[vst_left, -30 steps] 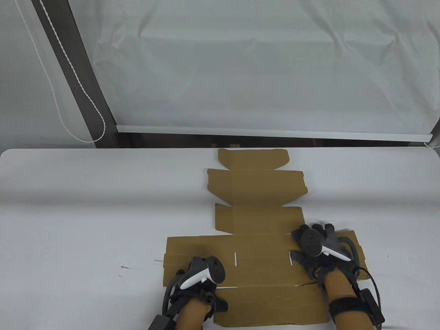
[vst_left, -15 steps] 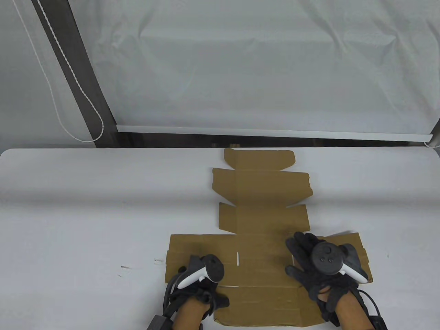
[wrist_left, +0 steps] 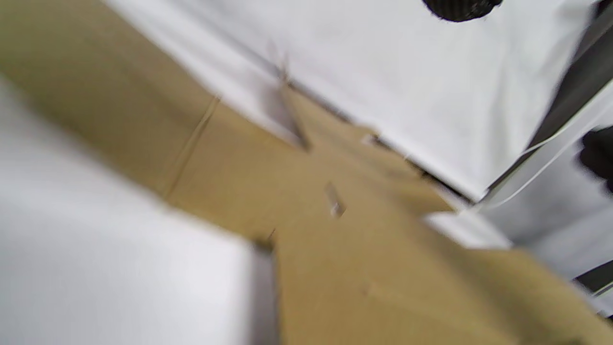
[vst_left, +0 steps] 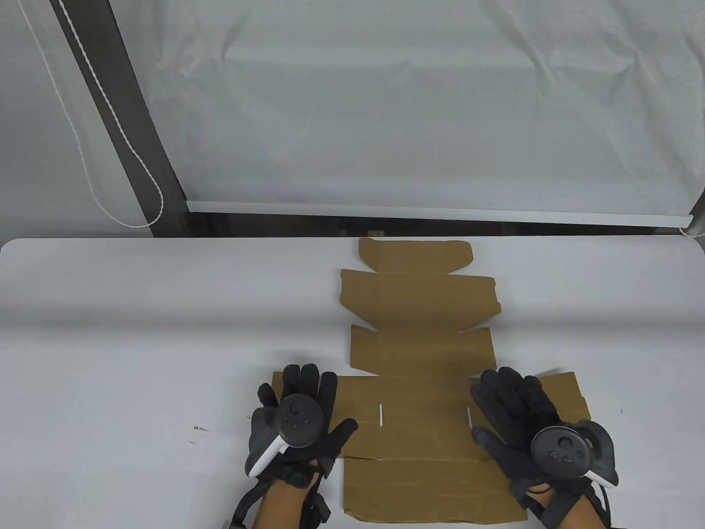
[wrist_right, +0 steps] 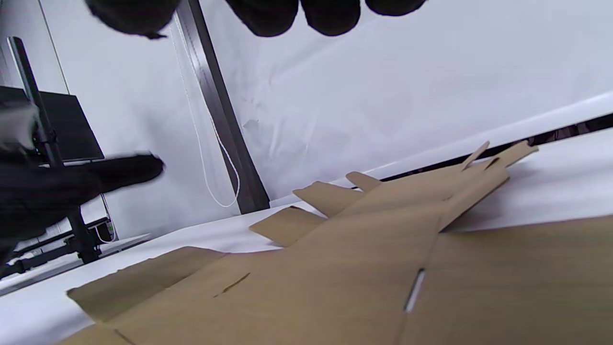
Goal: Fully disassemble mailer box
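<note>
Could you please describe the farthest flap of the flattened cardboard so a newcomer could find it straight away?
On the white table lies one flattened brown cardboard mailer box, running away from the two gloved hands. Follow it to its far end by the table's back edge: the narrow end flap there has rounded outer corners, unlike the wider, square-cornered panels nearer the hands.

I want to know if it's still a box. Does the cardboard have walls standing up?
No, in the table view the mailer box lies spread out flat on the table.

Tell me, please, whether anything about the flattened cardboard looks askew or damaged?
Mostly no: the brown cardboard mailer box lies unfolded on the white table. Only its far flaps lift slightly off the surface; no tears show.
</note>
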The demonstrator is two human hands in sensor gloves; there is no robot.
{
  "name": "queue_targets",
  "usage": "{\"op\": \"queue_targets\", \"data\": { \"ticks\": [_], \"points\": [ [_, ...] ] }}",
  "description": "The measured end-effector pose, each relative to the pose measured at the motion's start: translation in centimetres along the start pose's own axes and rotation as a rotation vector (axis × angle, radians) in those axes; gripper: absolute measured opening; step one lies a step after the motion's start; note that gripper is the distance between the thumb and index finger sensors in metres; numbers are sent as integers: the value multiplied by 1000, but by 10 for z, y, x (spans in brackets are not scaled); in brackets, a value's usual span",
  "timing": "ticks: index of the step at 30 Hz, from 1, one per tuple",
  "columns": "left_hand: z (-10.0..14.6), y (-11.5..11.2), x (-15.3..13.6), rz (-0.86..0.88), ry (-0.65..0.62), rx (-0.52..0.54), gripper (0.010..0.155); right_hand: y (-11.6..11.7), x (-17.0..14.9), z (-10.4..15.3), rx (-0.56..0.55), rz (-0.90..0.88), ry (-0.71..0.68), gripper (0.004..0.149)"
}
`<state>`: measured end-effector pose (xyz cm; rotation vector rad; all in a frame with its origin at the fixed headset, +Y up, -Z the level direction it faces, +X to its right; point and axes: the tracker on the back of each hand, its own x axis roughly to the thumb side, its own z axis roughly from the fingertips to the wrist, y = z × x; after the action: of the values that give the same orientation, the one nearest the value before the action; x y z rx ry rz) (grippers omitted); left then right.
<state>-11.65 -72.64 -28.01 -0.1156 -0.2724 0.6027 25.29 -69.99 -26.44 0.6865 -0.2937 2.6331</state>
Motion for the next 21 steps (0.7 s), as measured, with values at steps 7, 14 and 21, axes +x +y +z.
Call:
{"op": "queue_targets", "data": {
  "ticks": [7, 14, 21],
  "points": [
    [6, 5, 19, -46, -134, 67, 89, -3, 10, 0, -46, 0, -40, 68],
    [6, 2, 19, -50, -146, 53, 90, -5, 13, 1, -57, -14, -47, 68],
    [6, 1, 16, -41, -133, 48, 90, -3, 11, 0, -26, -28, -38, 68]
  ]
}}
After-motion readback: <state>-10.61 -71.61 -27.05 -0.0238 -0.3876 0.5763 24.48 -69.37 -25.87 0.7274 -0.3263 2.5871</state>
